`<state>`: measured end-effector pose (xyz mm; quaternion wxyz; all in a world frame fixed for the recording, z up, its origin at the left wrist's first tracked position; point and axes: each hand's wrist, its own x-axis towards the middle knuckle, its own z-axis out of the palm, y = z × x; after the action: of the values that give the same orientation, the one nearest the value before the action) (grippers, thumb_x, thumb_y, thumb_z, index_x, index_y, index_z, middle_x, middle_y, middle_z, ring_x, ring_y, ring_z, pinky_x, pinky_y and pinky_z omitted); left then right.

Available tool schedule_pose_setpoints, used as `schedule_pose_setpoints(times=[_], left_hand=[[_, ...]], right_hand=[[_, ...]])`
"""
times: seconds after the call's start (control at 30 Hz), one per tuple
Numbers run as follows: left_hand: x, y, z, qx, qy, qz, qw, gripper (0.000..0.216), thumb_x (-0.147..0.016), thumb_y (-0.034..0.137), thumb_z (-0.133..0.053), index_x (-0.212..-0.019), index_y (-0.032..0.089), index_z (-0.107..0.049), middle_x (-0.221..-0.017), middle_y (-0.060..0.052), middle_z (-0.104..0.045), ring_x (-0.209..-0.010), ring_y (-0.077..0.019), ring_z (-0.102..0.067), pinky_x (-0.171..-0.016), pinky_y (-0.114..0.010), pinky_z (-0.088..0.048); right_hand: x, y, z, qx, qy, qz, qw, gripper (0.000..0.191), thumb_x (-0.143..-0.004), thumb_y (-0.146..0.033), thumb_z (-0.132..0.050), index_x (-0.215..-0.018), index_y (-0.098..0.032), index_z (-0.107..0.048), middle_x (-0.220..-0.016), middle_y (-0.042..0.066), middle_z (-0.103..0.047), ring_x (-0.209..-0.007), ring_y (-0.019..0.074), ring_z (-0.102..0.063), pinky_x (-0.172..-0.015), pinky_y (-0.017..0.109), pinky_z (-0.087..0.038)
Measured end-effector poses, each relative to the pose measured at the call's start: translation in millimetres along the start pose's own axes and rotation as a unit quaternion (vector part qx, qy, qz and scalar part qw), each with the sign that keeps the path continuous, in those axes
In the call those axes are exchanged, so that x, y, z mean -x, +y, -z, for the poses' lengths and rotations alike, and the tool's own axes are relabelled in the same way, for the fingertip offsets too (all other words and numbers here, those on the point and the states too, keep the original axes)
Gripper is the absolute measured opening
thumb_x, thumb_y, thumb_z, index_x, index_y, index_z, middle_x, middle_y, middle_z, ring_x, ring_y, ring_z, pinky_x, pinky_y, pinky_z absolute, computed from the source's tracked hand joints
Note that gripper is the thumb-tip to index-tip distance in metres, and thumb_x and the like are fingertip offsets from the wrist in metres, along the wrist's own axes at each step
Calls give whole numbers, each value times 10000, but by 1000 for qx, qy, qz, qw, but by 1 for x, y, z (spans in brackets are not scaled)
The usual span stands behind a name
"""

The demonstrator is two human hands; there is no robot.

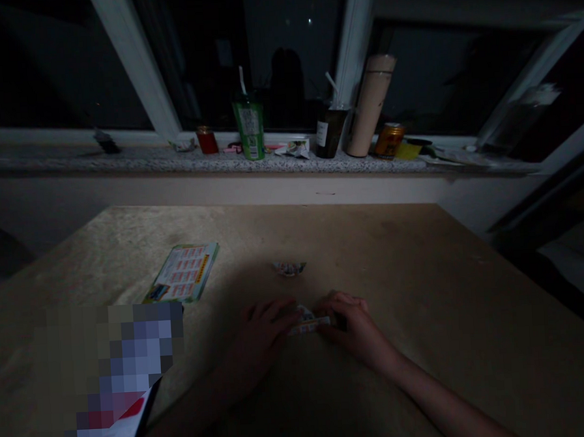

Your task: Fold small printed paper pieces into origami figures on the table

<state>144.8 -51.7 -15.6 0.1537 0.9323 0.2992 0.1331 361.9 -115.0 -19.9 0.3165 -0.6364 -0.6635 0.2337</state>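
A small folded piece of printed paper [307,323], with a raised peak and a flat strip along its near edge, lies on the table between my hands. My left hand [265,324] has its thumb and forefinger at the paper's left end, and its other fingers rest on the tabletop. At the right end, my right hand [351,320] grips the paper with thumb and fingertips, the remaining fingers curled. A little beyond them sits a second folded paper piece [289,269], boat-like in outline and touched by neither hand. Dim light blurs the fine folds.
A stack of printed sheets [184,273] lies left on the wooden table [381,246]. Nearer, a phone-like device [129,383] shows a partly pixelated screen. The windowsill [211,163] holds a green cup [249,126], dark cup [330,132], tall flask [371,107], orange can [390,140] and red jar [206,141].
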Motion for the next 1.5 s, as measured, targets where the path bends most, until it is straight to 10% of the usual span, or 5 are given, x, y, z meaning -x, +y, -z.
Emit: schedule_pose_setpoints(times=[0.53,1.5], left_hand=[[3,5,3,246,29,78,966,441,-849,151,-445,-1271,268,-499,-1188,-13,-623,-1016,-182,-603,-919,-342,-458],[9,17,14,33,-37,-111,993,421,-878,-1,-403,-1163,271,-552,-1132,8,-637,-1025,-176,-569,-911,-328,-445]], right_hand=[[-1,2,-1,-1,12,10,1000,196,-666,-67,-732,-765,-225,-675,-806,-20,-656,-828,187,-580,-769,317,-311],[-5,16,12,-76,-49,104,990,124,-725,-232,-760,-619,-219,-697,-641,-11,-643,-676,154,-596,-693,301,-398]])
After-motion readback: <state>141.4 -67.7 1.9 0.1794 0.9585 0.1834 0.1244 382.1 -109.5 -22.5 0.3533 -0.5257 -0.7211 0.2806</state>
